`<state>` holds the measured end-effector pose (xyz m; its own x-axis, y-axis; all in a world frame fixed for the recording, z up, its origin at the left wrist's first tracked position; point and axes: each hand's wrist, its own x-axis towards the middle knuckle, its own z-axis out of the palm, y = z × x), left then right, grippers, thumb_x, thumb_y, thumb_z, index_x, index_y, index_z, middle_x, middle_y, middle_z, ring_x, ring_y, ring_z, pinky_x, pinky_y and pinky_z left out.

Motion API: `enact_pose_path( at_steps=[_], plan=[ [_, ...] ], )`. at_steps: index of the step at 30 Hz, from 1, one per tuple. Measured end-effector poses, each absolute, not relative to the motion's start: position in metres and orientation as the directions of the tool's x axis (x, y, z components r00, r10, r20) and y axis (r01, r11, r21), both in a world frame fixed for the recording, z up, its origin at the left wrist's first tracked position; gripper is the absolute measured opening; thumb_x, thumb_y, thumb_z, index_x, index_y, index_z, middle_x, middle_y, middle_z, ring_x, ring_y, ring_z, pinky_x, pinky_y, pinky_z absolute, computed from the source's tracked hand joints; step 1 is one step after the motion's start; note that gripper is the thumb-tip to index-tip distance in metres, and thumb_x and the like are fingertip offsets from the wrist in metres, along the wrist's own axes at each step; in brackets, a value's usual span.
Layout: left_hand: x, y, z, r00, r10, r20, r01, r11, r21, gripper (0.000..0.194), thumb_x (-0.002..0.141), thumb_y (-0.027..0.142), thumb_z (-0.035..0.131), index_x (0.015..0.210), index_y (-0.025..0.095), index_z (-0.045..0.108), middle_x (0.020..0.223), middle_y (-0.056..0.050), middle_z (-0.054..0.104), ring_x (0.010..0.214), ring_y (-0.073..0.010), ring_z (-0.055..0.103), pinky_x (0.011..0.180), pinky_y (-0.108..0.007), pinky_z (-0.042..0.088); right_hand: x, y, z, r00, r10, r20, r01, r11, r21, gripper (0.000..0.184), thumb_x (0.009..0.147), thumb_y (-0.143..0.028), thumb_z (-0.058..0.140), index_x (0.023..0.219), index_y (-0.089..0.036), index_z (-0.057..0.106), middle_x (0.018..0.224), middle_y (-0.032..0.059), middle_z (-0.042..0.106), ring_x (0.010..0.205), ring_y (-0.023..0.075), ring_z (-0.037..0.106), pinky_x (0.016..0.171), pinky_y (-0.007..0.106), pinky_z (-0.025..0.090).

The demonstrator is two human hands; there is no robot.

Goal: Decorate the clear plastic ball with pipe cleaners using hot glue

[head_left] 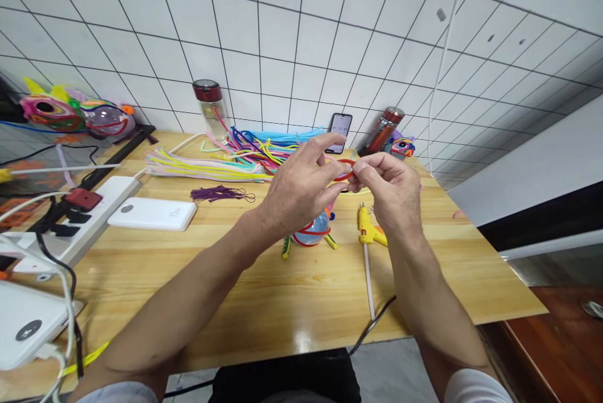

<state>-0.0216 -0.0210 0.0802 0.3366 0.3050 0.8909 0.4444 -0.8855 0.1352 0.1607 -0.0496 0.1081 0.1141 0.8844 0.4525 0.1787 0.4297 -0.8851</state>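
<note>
Head view: right hand (391,193) pinches a thin red pipe-cleaner-like loop (348,170) between fingertips; left hand (306,182) has fingers half-parted at it, grip unclear. Slack pinch could drop it; dipping right fingers could knock the yellow plastic glue gun (365,228) below them.

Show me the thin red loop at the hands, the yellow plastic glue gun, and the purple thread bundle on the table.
Thin red loop (350,162): head view, on its upper curve.
Yellow plastic glue gun (365,227): head view, on its body.
Purple thread bundle (214,194): head view, near its middle.
</note>
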Motion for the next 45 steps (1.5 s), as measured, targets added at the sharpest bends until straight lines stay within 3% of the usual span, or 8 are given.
enact_pose_path(
  at_steps=[14, 24, 30, 36, 41, 45],
  plan=[
    [-0.023, -0.016, 0.077, 0.406, 0.328, 0.853, 0.417, -0.897, 0.147, 0.020, 0.105, 0.014, 0.061, 0.105, 0.023, 0.078, 0.140, -0.013, 0.071, 0.124, -0.0223, 0.069, 0.099, -0.038, 0.060, 0.164, -0.051, 0.110, 0.040, 0.915, 0.402, 0.179, 0.389, -0.904, 0.024, 0.083, -0.041, 0.083, 0.076, -0.021, 0.072, 0.063, -0.0012, 0.072, 0.057, 0.0139, 0.068, 0.057, 0.027, 0.058],
    [-0.023, -0.016, 0.078, 0.379, 0.291, 0.879, 0.370, -0.918, 0.144, 0.009, 0.101, 0.015, 0.070, 0.104, 0.020, 0.076, 0.137, -0.016, 0.072, 0.121, -0.0232, 0.070, 0.097, -0.038, 0.061, 0.166, -0.051, 0.111, 0.065, 0.909, 0.411, 0.173, 0.396, -0.902, 0.017, 0.081, -0.034, 0.082, 0.075, -0.021, 0.073, 0.062, -0.0014, 0.073, 0.054, 0.0125, 0.066, 0.055, 0.025, 0.056],
    [-0.023, -0.017, 0.079, 0.399, 0.341, 0.851, 0.372, -0.909, 0.190, 0.012, 0.103, 0.016, 0.066, 0.098, 0.021, 0.077, 0.138, -0.014, 0.072, 0.112, -0.0211, 0.072, 0.094, -0.038, 0.062, 0.164, -0.050, 0.111, 0.066, 0.912, 0.404, 0.181, 0.388, -0.904, 0.019, 0.081, -0.036, 0.083, 0.074, -0.021, 0.072, 0.061, -0.0016, 0.072, 0.055, 0.0136, 0.068, 0.055, 0.026, 0.057],
    [-0.024, -0.017, 0.078, 0.412, 0.362, 0.836, 0.367, -0.906, 0.211, 0.013, 0.103, 0.016, 0.065, 0.101, 0.022, 0.076, 0.138, -0.012, 0.071, 0.114, -0.0209, 0.072, 0.096, -0.038, 0.062, 0.164, -0.050, 0.111, 0.054, 0.913, 0.405, 0.178, 0.390, -0.903, 0.020, 0.081, -0.036, 0.084, 0.075, -0.021, 0.072, 0.062, -0.0015, 0.072, 0.054, 0.0138, 0.068, 0.055, 0.026, 0.057],
    [-0.030, -0.017, 0.085, 0.390, 0.352, 0.851, 0.363, -0.908, 0.209, 0.021, 0.098, 0.014, 0.072, 0.117, 0.023, 0.071, 0.143, -0.015, 0.066, 0.131, -0.0275, 0.067, 0.106, -0.046, 0.060, 0.170, -0.048, 0.112, 0.089, 0.907, 0.412, 0.198, 0.389, -0.900, 0.020, 0.082, -0.037, 0.084, 0.077, -0.021, 0.073, 0.062, -0.0019, 0.072, 0.054, 0.0138, 0.068, 0.056, 0.027, 0.060],
    [-0.036, -0.016, 0.087, 0.405, 0.312, 0.859, 0.391, -0.909, 0.146, 0.015, 0.101, 0.015, 0.069, 0.114, 0.022, 0.070, 0.137, -0.014, 0.067, 0.119, -0.0238, 0.069, 0.098, -0.040, 0.061, 0.173, -0.047, 0.111, 0.111, 0.897, 0.427, 0.182, 0.404, -0.896, 0.017, 0.081, -0.035, 0.082, 0.076, -0.021, 0.073, 0.062, -0.0021, 0.071, 0.054, 0.0135, 0.068, 0.055, 0.026, 0.060]
  ],
)
